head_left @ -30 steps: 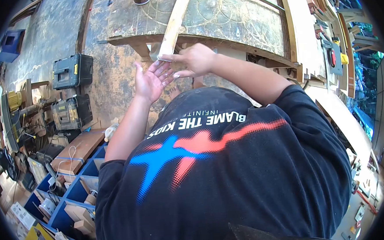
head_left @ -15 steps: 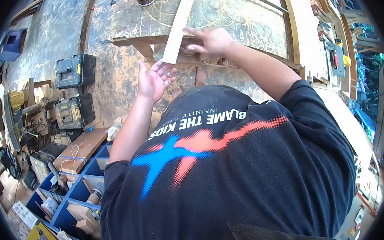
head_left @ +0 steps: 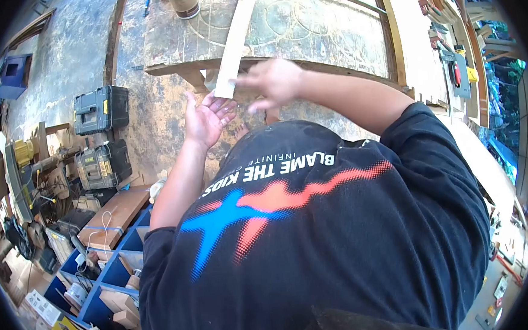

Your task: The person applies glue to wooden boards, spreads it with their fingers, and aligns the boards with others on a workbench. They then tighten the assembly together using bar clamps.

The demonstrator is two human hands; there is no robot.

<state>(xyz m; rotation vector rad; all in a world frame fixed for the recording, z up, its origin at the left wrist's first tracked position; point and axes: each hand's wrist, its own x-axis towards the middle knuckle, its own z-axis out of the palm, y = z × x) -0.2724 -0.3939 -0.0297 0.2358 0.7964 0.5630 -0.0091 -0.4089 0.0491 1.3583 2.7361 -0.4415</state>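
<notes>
So the key thing here is the strip (head_left: 236, 36), a long pale piece of wood lying on the bench (head_left: 328, 28). Its long axis runs away from the person, tilted a bit to the right as it goes up the frame, and its near end sticks out past the bench edge, right above the hands.

The left hand (head_left: 205, 117) is open, palm up, fingers spread, sitting directly under that overhanging end. Fingertips look like they're just about touching the end of the strip, but I can't say for sure there's contact. It isn't gripping anything.

The right hand (head_left: 271, 80) is just beside the strip's near end, on its right side, at about the bench edge. It's motion-blurred, so I can't tell whether it's open or closed, or whether it's actually on the wood.

Both hands are close, but the left one is lined up with the strip's axis, below the end, while the right comes at it from the side.

There's a can (head_left: 183, 2) standing further back on the bench, left of the strip, well clear of both hands.
</notes>
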